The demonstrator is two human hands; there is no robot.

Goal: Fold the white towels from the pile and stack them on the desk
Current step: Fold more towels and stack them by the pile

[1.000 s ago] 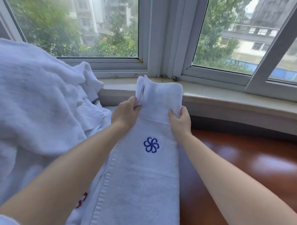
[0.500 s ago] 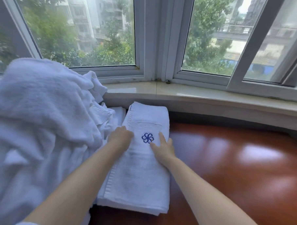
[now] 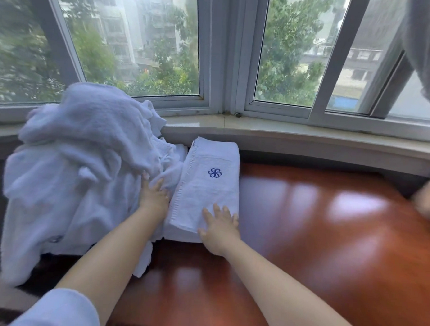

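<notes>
Folded towel point(image 3: 209, 187) lies flat on the desk point(image 3: 317, 229), blue flower logo point(image 3: 214, 173) up, far end near the window sill point(image 3: 296, 134). My right hand point(image 3: 219, 230) rests flat on its near edge, fingers straight and spread. My left hand point(image 3: 153, 196) presses into the pile point(image 3: 86, 162) of white towels just left of it, fingers straight. Hands are apart, gripping nothing.

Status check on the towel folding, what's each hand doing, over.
Left hand flat against pile. Right hand flat on folded towel, lying on desk. Nothing in the way.
</notes>
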